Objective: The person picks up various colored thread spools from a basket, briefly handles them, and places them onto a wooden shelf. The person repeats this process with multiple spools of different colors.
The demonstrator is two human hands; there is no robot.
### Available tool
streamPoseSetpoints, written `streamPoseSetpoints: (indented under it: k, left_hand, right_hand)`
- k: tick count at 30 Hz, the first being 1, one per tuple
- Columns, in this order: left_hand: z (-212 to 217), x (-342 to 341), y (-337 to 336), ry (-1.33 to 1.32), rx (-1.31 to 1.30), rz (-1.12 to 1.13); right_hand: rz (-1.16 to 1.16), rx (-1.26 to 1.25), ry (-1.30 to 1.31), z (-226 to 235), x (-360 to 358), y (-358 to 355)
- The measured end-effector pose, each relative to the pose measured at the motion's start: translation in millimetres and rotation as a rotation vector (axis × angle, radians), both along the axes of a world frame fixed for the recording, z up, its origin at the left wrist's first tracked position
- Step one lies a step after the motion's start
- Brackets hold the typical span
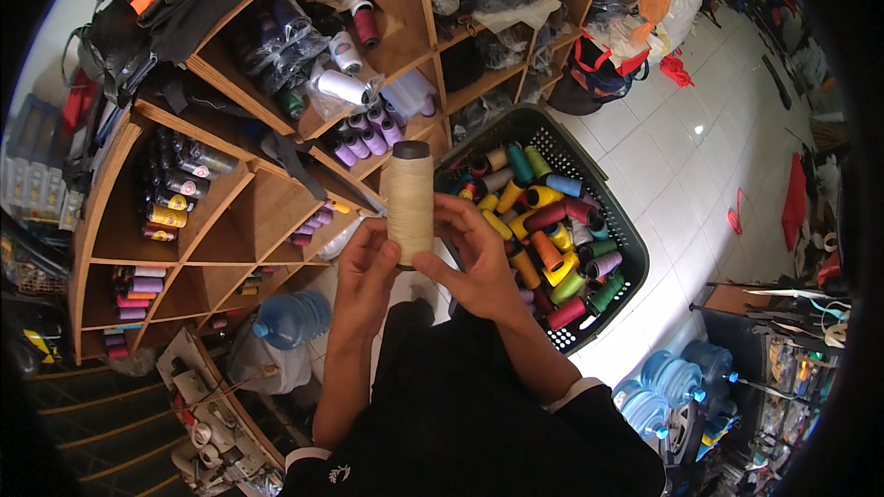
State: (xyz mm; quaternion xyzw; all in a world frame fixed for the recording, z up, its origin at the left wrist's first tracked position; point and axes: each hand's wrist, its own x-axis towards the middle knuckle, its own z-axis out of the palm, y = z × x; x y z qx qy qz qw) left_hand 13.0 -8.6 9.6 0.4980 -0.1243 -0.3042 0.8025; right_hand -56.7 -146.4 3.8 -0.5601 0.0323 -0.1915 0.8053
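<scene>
Cream spool (pixel 409 202) held upright in both hands, between shelf (pixel 230 212) and basket (pixel 635 262).

Left hand (pixel 366 276) closed on spool's lower left side, fingers wrapped behind; right hand (pixel 474 258) clamped on lower right, thumb under the base edge, fingertips curled over the front; gripped low on both sides, probably to keep the thread face and dark top cap clear for looking over; spool standing above and between the hands, tilted barely at all, raised in front of the chest. Dark basket just right of the right hand, on white floor, packed with spools in yellow, green, maroon, orange and blue; wooden cubby shelf to the left, purple spools (pixel 366 133) in a compartment just behind the cream one; blue water bottle (pixel 293 317) lying below the left forearm.
</scene>
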Motion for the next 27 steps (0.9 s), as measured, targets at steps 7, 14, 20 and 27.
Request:
streamPoseSetpoints:
  k: [7,14,20,27]
  left_hand:
    - [-1,5,6,-0.058,-0.048,0.028]
    - [0,1,6,-0.065,-0.022,0.097]
    - [1,-2,5,0.011,-0.018,0.142]
    - [2,2,7,0.048,-0.103,0.087]
  right_hand:
    - [0.046,-0.001,0.009,16,-5,-2]
    - [-0.055,-0.385,-0.017,22,-5,-11]
    - [-0.131,-0.503,-0.007,23,-6,-2]
    - [-0.132,-0.196,0.028,7,-3,6]
